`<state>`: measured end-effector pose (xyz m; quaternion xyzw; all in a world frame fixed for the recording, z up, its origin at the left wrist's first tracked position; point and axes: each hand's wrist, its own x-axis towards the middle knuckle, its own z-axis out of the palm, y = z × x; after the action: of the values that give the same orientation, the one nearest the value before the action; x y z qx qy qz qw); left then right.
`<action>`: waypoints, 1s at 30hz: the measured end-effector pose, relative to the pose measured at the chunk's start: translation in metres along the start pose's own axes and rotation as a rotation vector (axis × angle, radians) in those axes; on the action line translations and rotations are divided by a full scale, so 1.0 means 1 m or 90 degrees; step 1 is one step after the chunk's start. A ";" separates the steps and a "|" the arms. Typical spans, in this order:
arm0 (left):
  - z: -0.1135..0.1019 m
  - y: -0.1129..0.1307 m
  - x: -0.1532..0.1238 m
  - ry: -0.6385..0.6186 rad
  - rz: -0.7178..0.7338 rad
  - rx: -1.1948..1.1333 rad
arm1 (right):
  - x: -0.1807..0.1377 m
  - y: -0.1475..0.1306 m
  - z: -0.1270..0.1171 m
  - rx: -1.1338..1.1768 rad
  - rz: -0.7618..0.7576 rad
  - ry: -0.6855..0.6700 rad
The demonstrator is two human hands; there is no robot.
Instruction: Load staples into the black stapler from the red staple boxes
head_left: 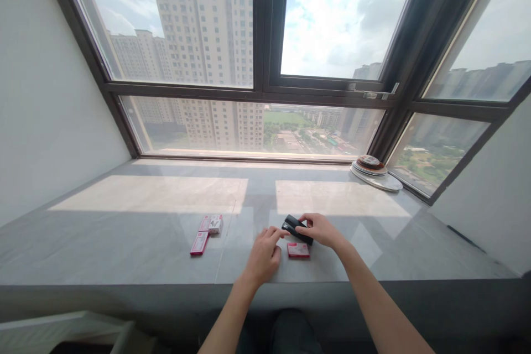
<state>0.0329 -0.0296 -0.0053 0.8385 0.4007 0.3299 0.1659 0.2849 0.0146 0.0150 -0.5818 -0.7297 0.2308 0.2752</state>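
A black stapler [299,229] lies slantwise on the sill, with its two long parts apart. My right hand [322,230] grips it from the right, thumb and fingers closed on its sides. From the left, my left hand [265,251] reaches in; its index finger is stretched to the stapler's near left end, and its thumb stays apart below. Nothing shows held in that hand. Just in front of the stapler, between my hands, sits a small pink-and-white box [298,250].
Left of my hands are a pink flat box [199,244], another pink box [203,223] and a white box [215,224]. Stacked plates [375,177] stand in the right back corner. Dark-framed windows [327,86] rise behind the tiled sill [136,249].
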 end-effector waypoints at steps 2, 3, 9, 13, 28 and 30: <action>0.013 0.015 0.007 -0.079 0.097 -0.005 | -0.005 0.018 -0.003 0.043 0.055 0.046; 0.018 0.021 0.011 -0.122 0.136 -0.002 | -0.009 0.026 -0.002 0.072 0.074 0.065; -0.003 -0.003 0.007 -0.198 0.082 0.039 | -0.048 0.033 0.014 0.344 0.180 0.069; -0.039 -0.037 -0.015 -0.154 -0.058 0.006 | -0.071 0.011 0.036 0.489 0.181 0.021; -0.044 -0.032 -0.035 0.126 -0.164 0.007 | -0.052 -0.039 0.095 0.478 0.181 0.119; -0.063 -0.049 -0.047 0.307 -0.319 0.142 | -0.054 -0.039 0.094 0.498 0.199 0.136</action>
<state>-0.0599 -0.0347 -0.0056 0.6252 0.6547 0.4219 0.0500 0.2025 -0.0481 -0.0364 -0.5579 -0.4574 0.4673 0.5109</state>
